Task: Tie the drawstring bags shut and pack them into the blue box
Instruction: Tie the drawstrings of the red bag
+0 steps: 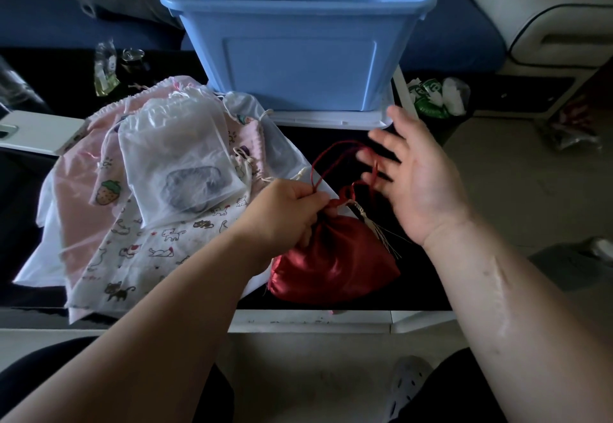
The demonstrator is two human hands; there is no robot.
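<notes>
blue box (298, 67) on dark table (318, 134), pale floor (497, 183), left hand (285, 213) pinching red cord (313, 170), right hand (414, 177) spread

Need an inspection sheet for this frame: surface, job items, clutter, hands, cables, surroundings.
Surface: black tabletop with a white edge, left half covered by bags.
Job's things: blue box upright at the back, no bag visible inside; red satin bag with its neck gathered and its red cord looped loose; pile of drawstring bags lying left of it.
Clutter: plastic bottle and can behind the pile.
Hands: left hand grips the red bag's neck; right hand open, fingers spread beside the cord.
Cables: nothing seen.
Surroundings: blue sofa behind, green-and-white wrappers and pale floor to the right.
</notes>
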